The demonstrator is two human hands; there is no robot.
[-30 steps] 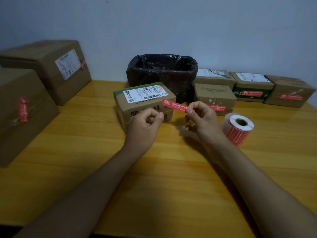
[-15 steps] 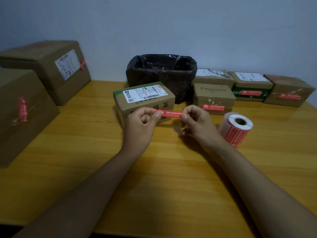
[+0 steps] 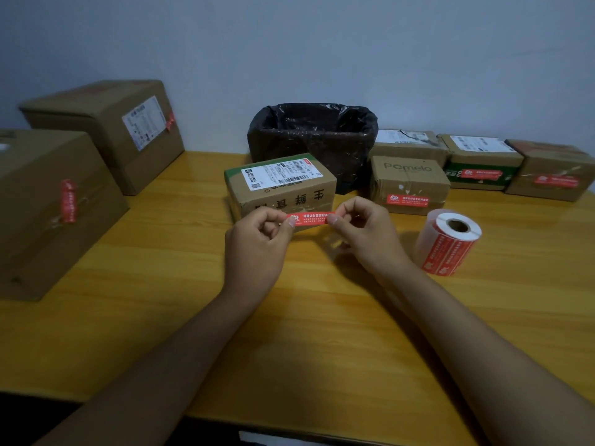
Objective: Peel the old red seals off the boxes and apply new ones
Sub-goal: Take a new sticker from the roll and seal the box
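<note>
1. The step in hand looks like the applying half of the task: a fresh red seal [image 3: 310,218] is stretched flat between both hands, just in front of the near box [image 3: 280,185] in the middle of the tabletop [image 3: 161,284].
2. The left hand [image 3: 257,239] pinches the seal's left end between thumb and forefinger, the other fingers curled in. The right hand [image 3: 363,230] pinches the right end the same way.
3. The seal sits level with the lower front face of the near box; whether it touches the cardboard I cannot tell.
4. No red seal shows on the visible faces of that box, so I judge its old one is already off.
5. The next move calls for lining the strip across the box's seam, landing one end first, then smoothing along so it lies without creases.
6. The roll of seals [image 3: 449,243] stands just right of the right hand. A black-lined bin [image 3: 314,136] sits behind the near box.
7. Boxes at the back right [image 3: 409,185] and at the left [image 3: 48,207] carry red seals; the one on the left box looks crumpled, so probably old.
</note>
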